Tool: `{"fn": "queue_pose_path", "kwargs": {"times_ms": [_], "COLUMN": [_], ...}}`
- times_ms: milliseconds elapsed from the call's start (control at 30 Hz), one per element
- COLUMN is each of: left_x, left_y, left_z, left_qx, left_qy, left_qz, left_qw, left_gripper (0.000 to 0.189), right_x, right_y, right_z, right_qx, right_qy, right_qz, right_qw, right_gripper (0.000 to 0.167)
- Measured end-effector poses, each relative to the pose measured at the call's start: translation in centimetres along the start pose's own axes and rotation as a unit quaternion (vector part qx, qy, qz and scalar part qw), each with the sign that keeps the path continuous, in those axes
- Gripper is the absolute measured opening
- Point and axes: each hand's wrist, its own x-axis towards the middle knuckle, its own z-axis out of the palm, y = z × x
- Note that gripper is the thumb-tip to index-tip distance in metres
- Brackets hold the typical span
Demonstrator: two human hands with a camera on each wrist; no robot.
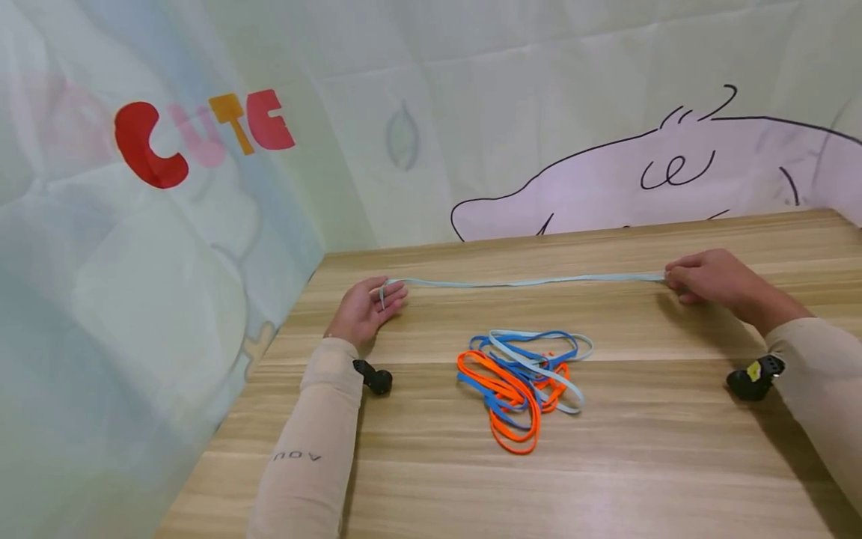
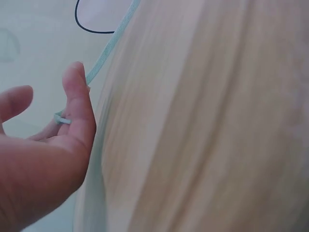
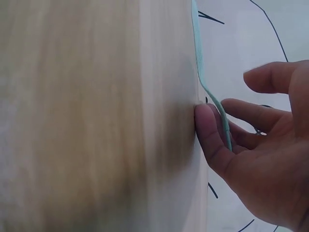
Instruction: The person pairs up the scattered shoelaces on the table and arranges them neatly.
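Stretching one pale-blue lace [image 1: 525, 284], left hand [image 1: 364, 308] and right hand [image 1: 719, 281] apparently pinch it. One lace tangle [image 1: 515, 387] shows three colours.

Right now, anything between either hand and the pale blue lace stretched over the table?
Nothing visible. The left hand and right hand both touch the stretched pale blue lace, with nothing across the run between them; the tangled laces lie on the table, apart from that run.

Pale lace [image 3: 198, 53], right end hidden
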Motion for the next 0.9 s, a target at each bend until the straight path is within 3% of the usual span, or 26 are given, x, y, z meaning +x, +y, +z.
{"fn": "queue_pose_path", "kwargs": {"times_ms": [267, 433, 633, 900], "left_x": [0.2, 0.26, 0.22, 0.05], "left_y": [0.05, 0.2, 0.16, 0.12], "left_z": [-0.09, -0.28, -0.53, -0.82], "left_qx": [-0.082, -0.115, -0.106, -0.087], "left_qy": [-0.011, 0.004, 0.04, 0.059], "left_qz": [0.007, 0.013, 0.02, 0.021], "left_qw": [0.9965, 0.9933, 0.9933, 0.9942], "left_gripper": [0.053, 0.054, 0.055, 0.052], "right_x": [-0.32, -0.41, -0.4, -0.37], "right_y": [0.07, 0.11, 0.36, 0.53], "right_z": [-0.48, -0.47, -0.37, -0.32], "right_qx": [-0.044, -0.041, -0.035, -0.032], "right_qy": [0.077, 0.1, 0.103, 0.111], "right_qz": [-0.005, 0.001, 0.006, 0.0], "right_qw": [0.9961, 0.9942, 0.9941, 0.9933], "right_gripper": [0.051, 0.055, 0.055, 0.055]}}
